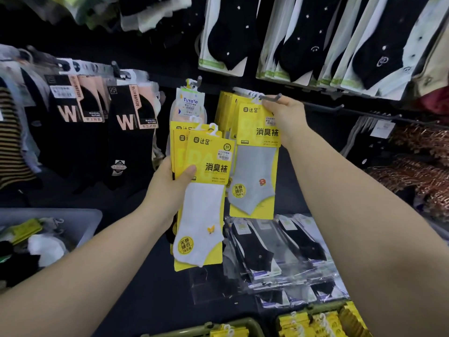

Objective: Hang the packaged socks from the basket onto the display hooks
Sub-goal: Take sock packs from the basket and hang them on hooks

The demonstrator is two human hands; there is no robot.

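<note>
Grey sock pack sits at the display hook, with the right grip pinching its header, probably to steer the hanger loop on; can't tell if it's seated. Below-left of the hook, the left grip clasps the spare stack, hangers up for feeding. The basket is well below the hook.

Yellow-carded sock packs, upright, fanned

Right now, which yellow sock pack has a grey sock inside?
The pack up at the display hook, pinched at its top by the right hand. The stack in the left hand shows a white sock in front.
</note>
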